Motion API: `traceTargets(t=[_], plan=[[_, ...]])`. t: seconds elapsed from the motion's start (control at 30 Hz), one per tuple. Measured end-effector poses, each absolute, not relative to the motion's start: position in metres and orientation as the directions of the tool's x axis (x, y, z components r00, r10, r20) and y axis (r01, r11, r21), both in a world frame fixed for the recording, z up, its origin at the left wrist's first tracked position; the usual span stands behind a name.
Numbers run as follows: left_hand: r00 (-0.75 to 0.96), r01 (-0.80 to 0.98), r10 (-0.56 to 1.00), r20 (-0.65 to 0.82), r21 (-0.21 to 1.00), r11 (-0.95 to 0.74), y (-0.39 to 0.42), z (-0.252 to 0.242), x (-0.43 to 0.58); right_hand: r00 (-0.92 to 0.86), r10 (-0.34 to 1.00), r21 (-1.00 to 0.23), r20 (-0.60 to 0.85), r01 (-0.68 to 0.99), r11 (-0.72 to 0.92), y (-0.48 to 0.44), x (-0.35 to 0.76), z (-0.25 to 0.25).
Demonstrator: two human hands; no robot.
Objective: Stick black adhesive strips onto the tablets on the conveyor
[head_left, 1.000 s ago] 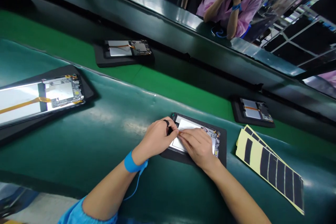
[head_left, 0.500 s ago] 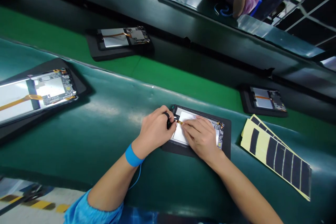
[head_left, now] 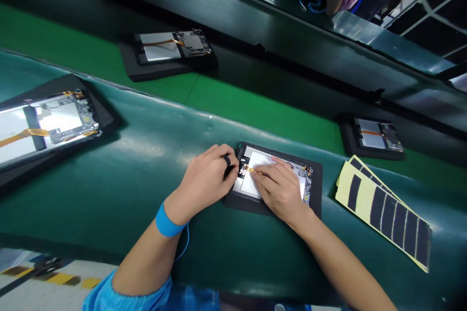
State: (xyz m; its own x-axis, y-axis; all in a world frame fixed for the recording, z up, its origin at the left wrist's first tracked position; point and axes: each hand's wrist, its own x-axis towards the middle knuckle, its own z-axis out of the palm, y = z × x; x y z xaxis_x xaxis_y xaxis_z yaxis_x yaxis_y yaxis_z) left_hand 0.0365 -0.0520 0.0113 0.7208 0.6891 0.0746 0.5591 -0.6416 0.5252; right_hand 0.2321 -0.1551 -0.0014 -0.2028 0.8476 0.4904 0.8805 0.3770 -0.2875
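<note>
Near the worktop's front edge, the left hand, curled narrow, steadied the tablet; the right hand pinched its ribbon, probably best seated flat, gently.

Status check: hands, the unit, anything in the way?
Left hand curled at left edge of open tablet. Right hand fingertips on its orange flex cable. Yellow strip sheets lie apart to the right, nothing between.
</note>
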Motion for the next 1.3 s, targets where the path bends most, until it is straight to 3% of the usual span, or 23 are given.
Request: traceTargets(t=[0.17,0.63,1.1,1.3], plan=[[0.783,0.492,0.613,0.109,0.494,-0.717,-0.049,0.015,0.028,-0.189,0.838,-0.285,0.512,0.883,0.374,-0.155,0.232,-0.002],[0.877,0.426,0.481,0.004,0.46,-0.779,-0.049,0.018,0.019,-0.194,0.843,-0.299,0.501,0.876,0.379,-0.155,0.231,-0.003],[0.887,0.452,0.462,-0.027,0.261,-0.853,-0.058,0.023,0.021,-0.291,0.815,-0.206,0.501,0.875,0.438,-0.152,0.233,0.001],[0.895,0.435,0.444,-0.039,0.287,-0.853,-0.057,0.023,0.017,-0.304,0.798,-0.261,0.521,0.833,0.488,-0.151,0.237,-0.004]])
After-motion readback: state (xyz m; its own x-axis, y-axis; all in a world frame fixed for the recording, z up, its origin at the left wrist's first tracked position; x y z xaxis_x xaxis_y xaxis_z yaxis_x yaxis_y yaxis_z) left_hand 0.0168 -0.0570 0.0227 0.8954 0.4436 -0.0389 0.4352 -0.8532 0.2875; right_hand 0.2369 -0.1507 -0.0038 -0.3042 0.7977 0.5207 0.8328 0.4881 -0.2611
